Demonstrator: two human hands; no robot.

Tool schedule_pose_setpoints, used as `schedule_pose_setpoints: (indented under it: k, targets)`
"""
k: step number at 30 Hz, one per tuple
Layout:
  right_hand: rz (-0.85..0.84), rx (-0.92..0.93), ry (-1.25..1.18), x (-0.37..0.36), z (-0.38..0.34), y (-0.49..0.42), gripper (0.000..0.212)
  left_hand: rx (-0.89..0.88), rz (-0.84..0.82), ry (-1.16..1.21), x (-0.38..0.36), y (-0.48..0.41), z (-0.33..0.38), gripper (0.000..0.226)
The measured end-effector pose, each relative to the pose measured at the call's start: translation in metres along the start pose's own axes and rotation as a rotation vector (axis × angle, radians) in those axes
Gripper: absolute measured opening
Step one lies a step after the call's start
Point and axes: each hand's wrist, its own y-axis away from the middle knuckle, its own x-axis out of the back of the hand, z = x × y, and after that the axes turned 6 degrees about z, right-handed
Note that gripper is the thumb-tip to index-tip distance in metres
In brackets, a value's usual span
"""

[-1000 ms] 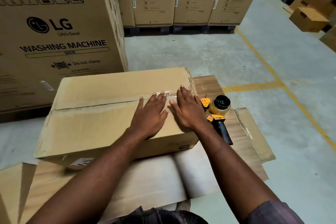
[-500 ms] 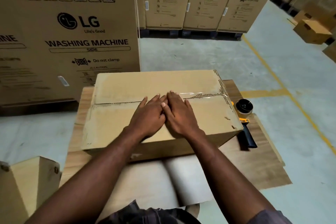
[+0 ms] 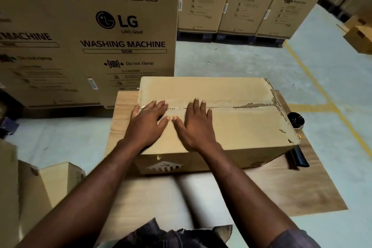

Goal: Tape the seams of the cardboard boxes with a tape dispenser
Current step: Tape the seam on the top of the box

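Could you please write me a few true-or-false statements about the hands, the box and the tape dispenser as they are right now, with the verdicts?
1. The left hand and the right hand lie flat, fingers straight, on top of the cardboard box. True.
2. The right hand grips the tape dispenser. False: the tape dispenser lies beside the box's right end, and neither hand touches it.
3. The fingertips of both hands reach the top seam of the box. True.
4. The large carton behind the box is printed "refrigerator". False: the large carton reads "washing machine".
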Motion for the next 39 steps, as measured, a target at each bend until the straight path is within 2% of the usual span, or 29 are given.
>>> schedule_pose_setpoints:
  k: [3,6,9,12,13,15,17,19,21,23,24,25,27,28,30,32,33,35,39]
  targets:
    - [0.06,-0.042,-0.039,-0.001,-0.001,0.0,0.079,0.075,0.086,0.133,0.009,0.001,-0.024,0.05]
    - [0.108,-0.159,-0.022,0.001,0.014,-0.001,0.076,0.289,0.137,0.395,0.014,0.007,-0.041,0.068]
    - [0.098,-0.244,-0.014,-0.001,0.001,-0.004,0.079,0.5,0.069,0.651,0.01,0.01,-0.041,0.093]
    - [0.07,-0.27,-0.021,-0.005,-0.025,-0.007,0.084,0.607,-0.004,0.819,0.007,0.008,-0.048,0.112]
    - [0.055,-0.248,-0.021,-0.007,-0.034,-0.007,0.085,0.616,-0.045,0.814,0.005,0.008,-0.052,0.109]
    - [0.025,-0.149,-0.01,-0.014,-0.053,-0.004,0.084,0.627,-0.134,0.869,0.001,0.009,-0.058,0.09]
    - [-0.008,-0.003,0.001,-0.02,-0.072,0.0,0.08,0.649,-0.208,1.026,0.002,0.009,-0.053,0.063]
    - [-0.03,0.15,-0.02,-0.024,-0.084,0.002,0.074,0.64,-0.319,1.097,0.004,0.01,-0.056,0.049]
    - [-0.025,0.259,-0.093,-0.024,-0.087,0.004,0.078,0.617,-0.449,1.057,0.009,0.009,-0.065,0.059]
    - [0.005,0.295,-0.194,-0.024,-0.085,0.005,0.093,0.603,-0.448,0.888,0.017,0.002,-0.068,0.078]
    - [0.012,0.284,-0.216,-0.024,-0.085,0.006,0.104,0.587,-0.34,0.728,0.019,-0.004,-0.066,0.083]
    - [0.002,0.259,-0.208,-0.025,-0.087,0.006,0.114,0.533,-0.177,0.548,0.021,-0.012,-0.063,0.078]
    - [-0.047,0.201,-0.158,-0.027,-0.093,0.005,0.129,0.259,0.1,0.362,0.024,-0.029,-0.05,0.055]
    - [-0.067,0.174,-0.143,-0.028,-0.098,0.005,0.132,0.109,0.112,0.348,0.024,-0.039,-0.044,0.048]
    - [-0.073,0.119,-0.126,-0.031,-0.109,0.005,0.131,-0.07,-0.06,0.315,0.022,-0.059,-0.04,0.044]
    - [-0.049,0.079,-0.085,-0.034,-0.117,0.007,0.119,-0.101,-0.248,0.269,0.019,-0.069,-0.046,0.043]
    - [-0.032,0.073,-0.057,-0.036,-0.119,0.008,0.112,-0.099,-0.284,0.269,0.018,-0.071,-0.051,0.043]
    - [-0.012,0.077,-0.035,-0.039,-0.121,0.009,0.103,-0.112,-0.269,0.257,0.016,-0.069,-0.056,0.043]
    - [-0.056,0.112,-0.037,-0.04,-0.126,0.011,0.104,-0.078,-0.131,0.278,0.01,-0.052,-0.067,0.042]
